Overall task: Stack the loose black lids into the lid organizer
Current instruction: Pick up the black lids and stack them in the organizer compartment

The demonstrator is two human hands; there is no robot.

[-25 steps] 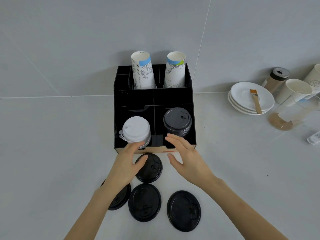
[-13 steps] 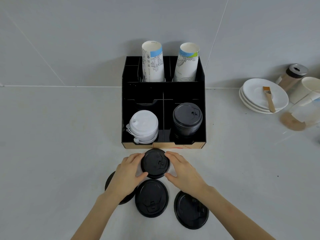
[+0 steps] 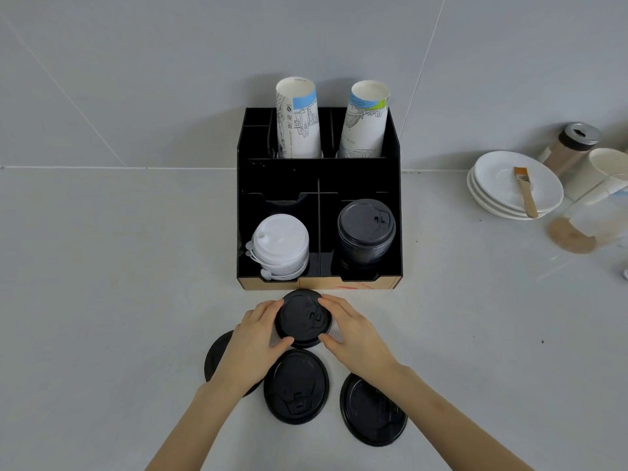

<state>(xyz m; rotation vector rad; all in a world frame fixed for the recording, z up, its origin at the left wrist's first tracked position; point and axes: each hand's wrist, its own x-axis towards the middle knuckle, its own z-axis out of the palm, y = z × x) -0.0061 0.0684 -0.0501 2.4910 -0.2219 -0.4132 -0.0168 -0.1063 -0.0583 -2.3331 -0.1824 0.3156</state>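
Observation:
A black lid organizer point(image 3: 394, 158) stands against the wall. Its front right compartment holds a stack of black lids point(image 3: 366, 229); its front left one holds white lids point(image 3: 280, 244). Just in front of it lies a loose black lid point(image 3: 303, 317), gripped from both sides by my left hand point(image 3: 256, 341) and my right hand point(image 3: 356, 338). Three more loose black lids lie nearer me: one point(image 3: 296, 385) in the middle, one point(image 3: 373, 411) at the right, and one point(image 3: 214, 358) at the left, half hidden under my left wrist.
Two upside-down paper cups point(image 3: 299, 120) stand in the organizer's back row. At the right are stacked white plates point(image 3: 492, 195) with a small brush point(image 3: 526, 193), a shaker jar point(image 3: 571, 147), a paper cup point(image 3: 608, 171) and a clear container point(image 3: 591, 222).
My hands came back from the organizer's front edge and closed on the nearest loose lid, one on each side. My view has shifted slightly.

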